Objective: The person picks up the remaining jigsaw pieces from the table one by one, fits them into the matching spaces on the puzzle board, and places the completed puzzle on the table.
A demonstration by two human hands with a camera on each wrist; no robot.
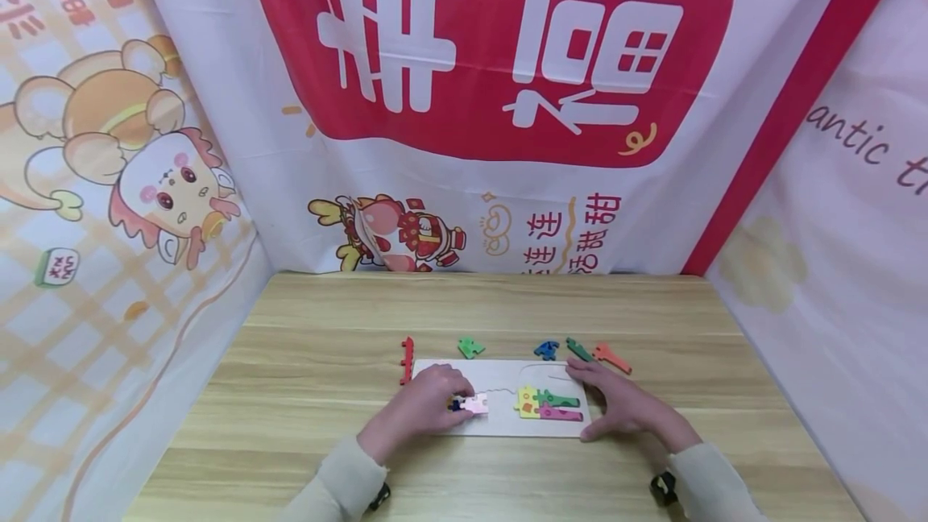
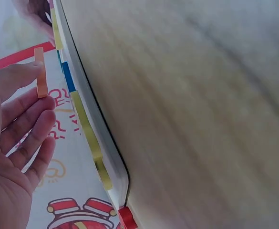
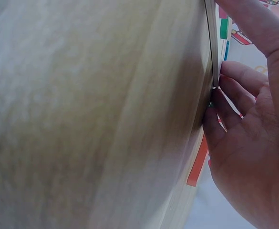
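My left hand (image 1: pixel 435 399) is over the left part of a white puzzle board (image 1: pixel 500 428). Thumb and fingertips pinch a small flat puzzle piece (image 2: pixel 40 74), pale orange along its edge in the left wrist view; the other fingers are loosely bent. At the board's right end my right hand (image 1: pixel 618 398) spans its width, thumb by the near corner and fingers at the far one, holding it. Joined pieces lie on the board beside that hand: a yellow piece (image 1: pixel 528 398), a green piece (image 1: pixel 564 400) and a pink piece (image 1: pixel 565 415).
Loose pieces lie on the wooden table (image 1: pixel 304 393) around the board: a red piece (image 1: pixel 408 359) at its left, and a green piece (image 1: pixel 470 347), blue piece (image 1: pixel 547 350), dark green piece (image 1: pixel 577 348) and orange piece (image 1: pixel 613 358) behind it. Printed cloth (image 1: pixel 464 184) hangs behind the table.
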